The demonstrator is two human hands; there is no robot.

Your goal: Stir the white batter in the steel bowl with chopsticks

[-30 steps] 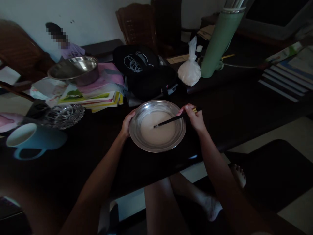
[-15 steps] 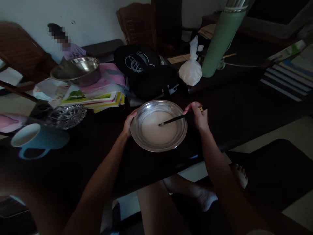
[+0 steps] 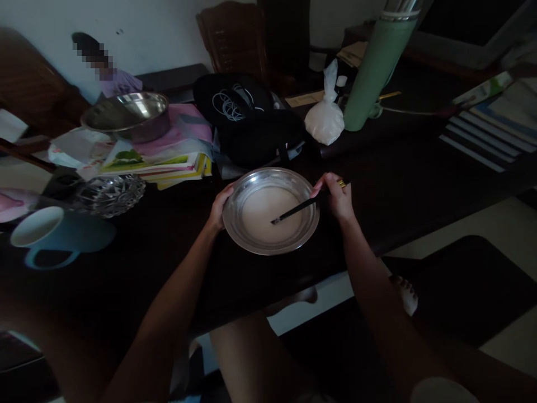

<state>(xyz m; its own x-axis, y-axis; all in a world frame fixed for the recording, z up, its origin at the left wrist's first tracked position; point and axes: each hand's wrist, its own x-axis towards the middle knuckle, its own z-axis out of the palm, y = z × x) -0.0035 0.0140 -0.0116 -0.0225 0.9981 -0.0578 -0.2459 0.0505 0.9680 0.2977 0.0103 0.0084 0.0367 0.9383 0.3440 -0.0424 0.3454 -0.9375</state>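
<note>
A shallow metal bowl [image 3: 235, 238] stands on the dark table in front of me, with a milky off-white liquid [image 3: 268, 215] in its bottom. My left hand [image 3: 219, 208] is closed on the bowl's left rim, thumb on top and the other fingers mostly hidden beneath. In my right hand [image 3: 338, 196], by the right rim, is a slim black brush [image 3: 296, 210] with gold at its handle end. The brush slants down to the left across the bowl, and its tip meets the liquid near the middle.
Left are a light blue mug [image 3: 62, 235], a cut-glass dish [image 3: 111, 195] and a steel basin [image 3: 157, 120] on books. Behind the bowl lie a black case [image 3: 262, 137], a tied bag of white powder [image 3: 325, 123] and a green thermos [image 3: 377, 73]. Books [image 3: 482, 134] are stacked right. A person [image 3: 119, 83] is beyond.
The brush tip has shifted slightly towards me within the liquid. Both hands keep their holds. The whole view has shifted a little, and a leg below the table has moved.
</note>
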